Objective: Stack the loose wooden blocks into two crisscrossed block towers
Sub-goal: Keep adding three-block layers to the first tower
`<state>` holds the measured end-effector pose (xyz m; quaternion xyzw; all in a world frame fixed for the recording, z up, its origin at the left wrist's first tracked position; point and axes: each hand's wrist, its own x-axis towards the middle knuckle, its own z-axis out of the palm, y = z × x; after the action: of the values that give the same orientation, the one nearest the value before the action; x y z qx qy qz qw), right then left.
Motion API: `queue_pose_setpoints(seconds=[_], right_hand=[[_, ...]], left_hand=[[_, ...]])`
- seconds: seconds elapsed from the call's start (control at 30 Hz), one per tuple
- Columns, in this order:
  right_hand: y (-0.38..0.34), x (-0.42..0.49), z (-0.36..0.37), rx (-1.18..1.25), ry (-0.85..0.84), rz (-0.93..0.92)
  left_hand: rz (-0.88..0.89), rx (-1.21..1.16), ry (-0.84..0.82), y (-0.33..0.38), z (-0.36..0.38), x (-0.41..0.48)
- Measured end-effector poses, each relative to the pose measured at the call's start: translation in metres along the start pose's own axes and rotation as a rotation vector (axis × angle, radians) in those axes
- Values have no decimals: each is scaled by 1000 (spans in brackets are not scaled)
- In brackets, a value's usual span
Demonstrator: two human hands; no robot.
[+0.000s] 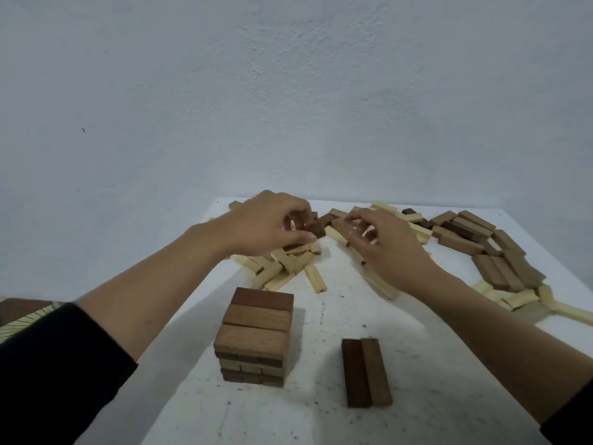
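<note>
Left grip (263,224) pinches a dark block (317,231) between thumb and curled fingers, above the pale blocks (282,268) heaped at the far left of the bench (433,364). Nearer, a crisscrossed tower (256,335) stands with 3 blocks across its top. Right grip (391,248) curls its fingers at a brown block (340,227) in the far pile; whether it holds it, I cannot tell. A pair (365,372) of 2 dark pieces lies touching, near right; a brown heap (500,261) spreads far right.
</note>
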<state>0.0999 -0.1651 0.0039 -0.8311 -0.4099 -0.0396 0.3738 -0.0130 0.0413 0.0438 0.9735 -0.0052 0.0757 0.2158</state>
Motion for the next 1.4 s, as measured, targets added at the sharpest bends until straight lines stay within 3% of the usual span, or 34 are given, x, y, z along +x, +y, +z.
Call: queue_pose_setpoints(seconds=[0.2,0.43,0.7,0.87,1.17,1.4], right_hand=[[20,-50,-24,-40,-83,62],[18,-79,-30,-99,-153,45],[11,-102,-33,-119,-143,22],[10,-121,-34,-154,-153,22],[4,-151,-36,-132,-149,22],[4,-159,-38,-126,-152,34]], left_hand=[[68,80,-292,29,22,14],[45,97,-370,29,34,18],[75,-12,-202,62,5,-9],[126,61,-111,100,6,-40],[150,383,-173,146,53,-93],[89,401,-151,149,103,-117]])
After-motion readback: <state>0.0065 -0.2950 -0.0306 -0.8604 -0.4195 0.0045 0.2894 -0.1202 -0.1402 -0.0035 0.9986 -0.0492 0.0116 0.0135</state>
